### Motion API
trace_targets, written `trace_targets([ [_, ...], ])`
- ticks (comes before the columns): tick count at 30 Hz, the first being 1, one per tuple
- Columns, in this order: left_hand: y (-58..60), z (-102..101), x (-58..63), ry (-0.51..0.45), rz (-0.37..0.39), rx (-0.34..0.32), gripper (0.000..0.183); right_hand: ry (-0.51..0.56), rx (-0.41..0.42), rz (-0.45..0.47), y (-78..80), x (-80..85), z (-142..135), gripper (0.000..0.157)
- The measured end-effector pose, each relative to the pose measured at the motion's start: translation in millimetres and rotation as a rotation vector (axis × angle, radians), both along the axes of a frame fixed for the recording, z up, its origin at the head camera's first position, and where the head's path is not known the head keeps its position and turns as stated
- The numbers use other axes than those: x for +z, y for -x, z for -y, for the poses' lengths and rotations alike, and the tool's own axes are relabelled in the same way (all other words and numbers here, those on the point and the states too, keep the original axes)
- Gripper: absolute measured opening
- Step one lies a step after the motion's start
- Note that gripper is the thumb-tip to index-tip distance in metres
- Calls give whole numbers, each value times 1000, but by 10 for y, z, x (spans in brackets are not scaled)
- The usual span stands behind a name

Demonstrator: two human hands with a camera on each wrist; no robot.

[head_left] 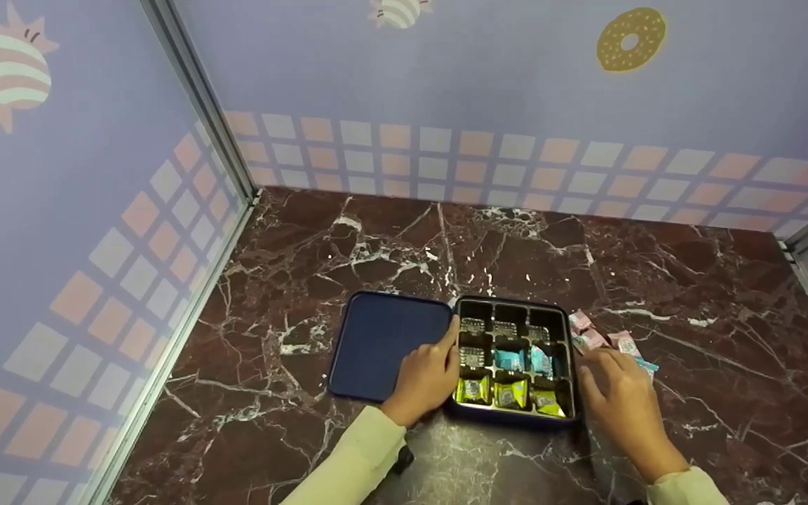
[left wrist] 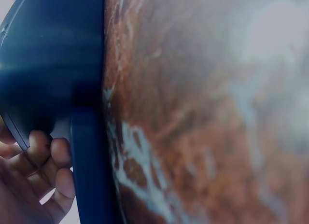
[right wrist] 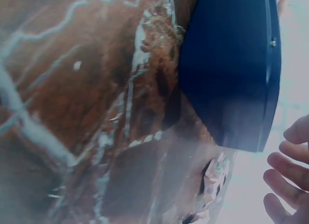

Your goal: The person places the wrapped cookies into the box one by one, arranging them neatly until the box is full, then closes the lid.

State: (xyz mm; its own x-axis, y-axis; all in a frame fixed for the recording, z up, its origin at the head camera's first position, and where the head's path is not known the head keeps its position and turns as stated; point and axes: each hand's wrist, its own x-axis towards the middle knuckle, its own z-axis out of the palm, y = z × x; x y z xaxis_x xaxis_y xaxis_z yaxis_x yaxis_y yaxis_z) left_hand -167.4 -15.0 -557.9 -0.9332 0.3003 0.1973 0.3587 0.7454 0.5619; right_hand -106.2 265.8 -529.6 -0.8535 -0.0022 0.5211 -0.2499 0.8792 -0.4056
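A dark blue tin (head_left: pixel 509 419) holds a divided insert of nine-like square compartments in rows. Yellow-wrapped candies (head_left: pixel 511 394) fill the near row, and two blue-wrapped candies (head_left: pixel 509 360) lie in the middle and right of the row behind. My left hand (head_left: pixel 426 375) grips the tin's left edge; in the left wrist view its fingers (left wrist: pixel 60 151) curl at the wall. Right of the tin, my right hand (head_left: pixel 621 396) hovers by pink-wrapped candies (head_left: pixel 590 340), fingers loosely bent with nothing seen between them in the right wrist view.
The dark blue lid (head_left: pixel 393 344) lies flat against the tin's left side. A blue wrapper (head_left: pixel 648 365) shows just beyond the right fingers. Brown marbled tabletop (head_left: pixel 292 252) spreads around, bounded by patterned panels (head_left: pixel 446 84) at the back and sides.
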Motion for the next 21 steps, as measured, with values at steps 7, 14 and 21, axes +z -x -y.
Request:
trace_targets([
  [7, -6, 4, 10, -5, 0, -3, 51, -27, -85, 5, -49, -46, -98, 18],
  [14, -2, 1, 3, 3, -2, 6, 50, -43, -174, 1, -74, -69, -222, 13],
  [21, -9, -5, 6, -5, -15, 3, 50, -8, -266, 50, -109, -75, -362, 17],
])
